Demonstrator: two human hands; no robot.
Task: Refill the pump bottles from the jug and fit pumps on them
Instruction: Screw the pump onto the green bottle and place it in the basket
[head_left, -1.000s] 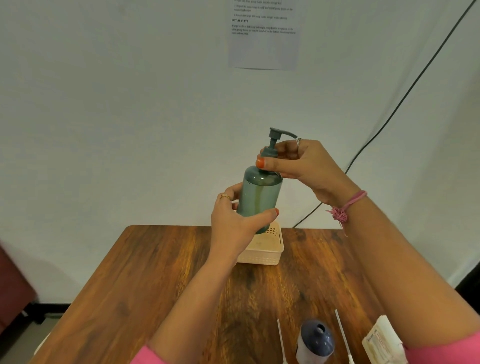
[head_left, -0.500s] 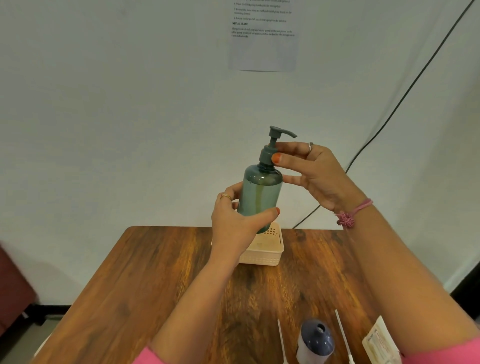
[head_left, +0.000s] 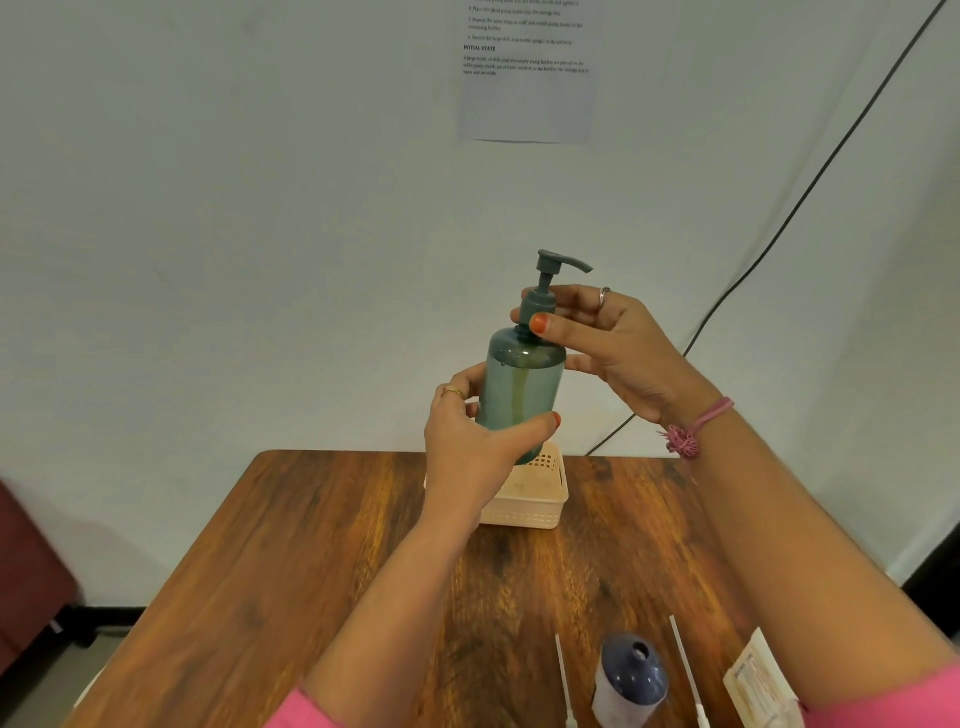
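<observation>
My left hand (head_left: 470, 447) grips the teal pump bottle (head_left: 522, 387) above the basket (head_left: 535, 506); my right hand (head_left: 597, 343) pinches its pump collar (head_left: 536, 306). I should twist squarely, avoiding cross-threading.

A wooden table (head_left: 311, 571) with a strong brown grain fills the lower part of the view. At its far edge, near the wall, sits a small cream plastic basket (head_left: 540, 506) with perforated sides. On the pale wall (head_left: 208, 208) behind hangs a printed paper sheet (head_left: 525, 78), its text too small to read. A black cable (head_left: 810, 182) slants down the wall from the upper right toward the table's back edge. A dark red piece of furniture (head_left: 26, 571) shows at the left edge
</observation>
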